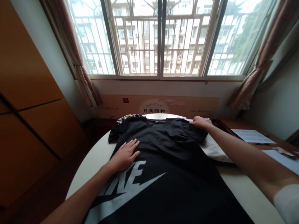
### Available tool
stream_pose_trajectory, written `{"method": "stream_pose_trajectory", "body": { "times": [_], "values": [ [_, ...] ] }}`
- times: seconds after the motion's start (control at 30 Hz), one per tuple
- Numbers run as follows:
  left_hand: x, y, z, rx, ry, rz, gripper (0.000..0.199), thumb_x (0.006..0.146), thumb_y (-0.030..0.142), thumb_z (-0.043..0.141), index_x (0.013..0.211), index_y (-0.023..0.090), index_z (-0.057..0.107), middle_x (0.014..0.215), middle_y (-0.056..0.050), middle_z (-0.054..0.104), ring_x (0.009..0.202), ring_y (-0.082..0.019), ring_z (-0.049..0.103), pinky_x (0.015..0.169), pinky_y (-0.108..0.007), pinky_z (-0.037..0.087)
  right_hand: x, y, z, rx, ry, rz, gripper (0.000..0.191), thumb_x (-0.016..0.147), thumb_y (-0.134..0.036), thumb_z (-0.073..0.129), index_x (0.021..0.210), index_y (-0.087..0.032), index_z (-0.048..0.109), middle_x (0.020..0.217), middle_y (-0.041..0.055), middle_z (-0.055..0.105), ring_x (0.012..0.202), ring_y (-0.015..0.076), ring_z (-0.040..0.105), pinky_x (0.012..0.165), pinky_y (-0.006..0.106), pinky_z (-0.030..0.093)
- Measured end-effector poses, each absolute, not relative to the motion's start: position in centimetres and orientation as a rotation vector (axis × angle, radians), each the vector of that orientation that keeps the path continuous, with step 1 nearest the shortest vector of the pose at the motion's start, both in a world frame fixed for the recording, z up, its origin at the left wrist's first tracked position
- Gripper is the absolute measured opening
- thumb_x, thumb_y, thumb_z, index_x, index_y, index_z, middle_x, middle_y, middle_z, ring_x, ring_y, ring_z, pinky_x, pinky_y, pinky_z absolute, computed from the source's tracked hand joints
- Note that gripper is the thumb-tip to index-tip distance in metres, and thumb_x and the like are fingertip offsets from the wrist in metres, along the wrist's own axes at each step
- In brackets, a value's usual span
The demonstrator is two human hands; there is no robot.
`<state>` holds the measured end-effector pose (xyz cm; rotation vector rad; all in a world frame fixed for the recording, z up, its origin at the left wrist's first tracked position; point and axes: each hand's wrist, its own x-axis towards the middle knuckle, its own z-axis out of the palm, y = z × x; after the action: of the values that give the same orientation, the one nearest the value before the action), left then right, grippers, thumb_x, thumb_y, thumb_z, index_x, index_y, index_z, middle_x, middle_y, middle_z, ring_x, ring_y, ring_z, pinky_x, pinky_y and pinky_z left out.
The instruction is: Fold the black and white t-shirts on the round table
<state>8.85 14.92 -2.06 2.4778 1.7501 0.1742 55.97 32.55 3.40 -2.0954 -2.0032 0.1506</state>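
Note:
A black T-shirt (pixel 168 149) with a large pale logo lies spread over a round white table (pixel 86 165), its collar toward the window. My left hand (pixel 126 155) rests flat on the shirt's chest, just above the lettering, with the fingers stretched out. Up at the right shoulder, my right hand (pixel 200 122) pinches the edge of the sleeve. Wrinkles run across the cloth near that shoulder. Below the right sleeve a white folded cloth (pixel 216 147) shows, partly covered by the shirt and my forearm.
A patterned cloth (pixel 130 117) peeks out behind the left shoulder. To the right stands a brown desk (pixel 235 124) with paper sheets (pixel 253 136) on it. An orange-brown cabinet (pixel 30 93) is at the left. Beyond the table is a long printed cardboard panel (pixel 112 102) under the window.

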Motion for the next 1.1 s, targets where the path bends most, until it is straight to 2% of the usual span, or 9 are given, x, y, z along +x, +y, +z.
{"method": "stream_pose_trajectory", "body": {
  "times": [0.1,0.33,0.53,0.63,0.7,0.77,0.87,1.0,1.1],
  "values": [
    [9.0,14.8,-2.1,2.461,1.751,0.169,0.069,0.105,0.057,0.034,0.168,0.028,0.037,0.174,-0.005,0.029,0.162,-0.026,0.026,0.131,-0.050,0.020,55.3,34.3,3.7,-2.136,-2.021,0.239,0.017,0.087,-0.027,0.074,0.085,-0.011,0.079,0.084,0.0130,0.076,0.076,0.0217,0.070,0.066,0.027,0.047],
    [9.0,15.0,-2.5,2.460,1.753,0.157,0.071,0.105,0.057,0.032,0.169,0.027,0.035,0.175,-0.004,0.027,0.163,-0.025,0.024,0.132,-0.047,0.016,54.5,35.7,5.1,-2.204,-2.143,0.326,0.026,0.079,-0.038,0.084,0.079,-0.012,0.078,0.082,0.0114,0.074,0.077,0.0246,0.068,0.068,0.031,0.048],
    [9.1,14.9,-2.7,2.461,1.763,0.159,0.070,0.105,0.057,0.031,0.168,0.026,0.035,0.175,-0.004,0.027,0.163,-0.025,0.024,0.132,-0.047,0.016,54.5,35.2,5.0,-2.203,-2.183,0.294,0.015,0.083,-0.021,0.074,0.073,-0.010,0.076,0.077,0.0110,0.073,0.073,0.0224,0.067,0.066,0.030,0.046],
    [9.2,14.8,-2.4,2.446,1.765,0.149,0.071,0.105,0.057,0.032,0.168,0.025,0.035,0.175,-0.005,0.026,0.163,-0.025,0.023,0.132,-0.048,0.015,54.7,35.5,5.0,-2.179,-2.148,0.239,0.014,0.085,-0.016,0.068,0.078,-0.009,0.078,0.079,0.0123,0.074,0.073,0.0217,0.068,0.065,0.029,0.046],
    [9.4,14.6,-2.1,2.446,1.765,0.157,0.070,0.106,0.055,0.032,0.168,0.024,0.035,0.175,-0.005,0.026,0.163,-0.026,0.024,0.132,-0.048,0.016,54.8,35.9,5.0,-2.159,-2.097,0.167,0.014,0.085,-0.015,0.067,0.087,-0.009,0.079,0.087,0.0135,0.076,0.080,0.0225,0.070,0.070,0.028,0.047],
    [9.5,14.4,-1.7,2.442,1.764,0.149,0.070,0.106,0.054,0.032,0.168,0.021,0.035,0.175,-0.006,0.026,0.163,-0.025,0.023,0.132,-0.049,0.016,54.9,36.1,5.0,-2.141,-2.034,0.083,0.021,0.087,-0.016,0.065,0.103,-0.011,0.079,0.104,0.0151,0.077,0.093,0.0242,0.071,0.077,0.028,0.049],
    [9.6,14.0,-1.2,2.420,1.756,0.122,0.071,0.107,0.054,0.032,0.169,0.019,0.033,0.176,-0.006,0.024,0.164,-0.025,0.021,0.132,-0.048,0.015,54.8,36.3,4.8,-2.132,-1.950,-0.021,0.032,0.096,-0.025,0.059,0.124,-0.017,0.072,0.125,0.0155,0.074,0.110,0.0282,0.068,0.089,0.034,0.049],
    [9.7,13.9,-0.9,2.397,1.762,0.125,0.070,0.107,0.053,0.034,0.169,0.021,0.033,0.176,-0.006,0.023,0.164,-0.025,0.020,0.133,-0.048,0.014,54.6,36.3,4.1,-2.171,-1.908,-0.078,0.033,0.102,-0.032,0.052,0.128,-0.022,0.070,0.128,0.0154,0.072,0.122,0.0342,0.063,0.100,0.045,0.046],
    [9.7,13.9,-1.0,2.395,1.763,0.124,0.070,0.106,0.053,0.036,0.169,0.022,0.033,0.176,-0.006,0.023,0.164,-0.025,0.019,0.132,-0.048,0.013,54.3,36.3,3.5,-2.233,-1.919,-0.057,0.032,0.098,-0.027,0.055,0.125,-0.021,0.071,0.129,0.0174,0.071,0.127,0.0375,0.060,0.103,0.050,0.045]
  ]
}}
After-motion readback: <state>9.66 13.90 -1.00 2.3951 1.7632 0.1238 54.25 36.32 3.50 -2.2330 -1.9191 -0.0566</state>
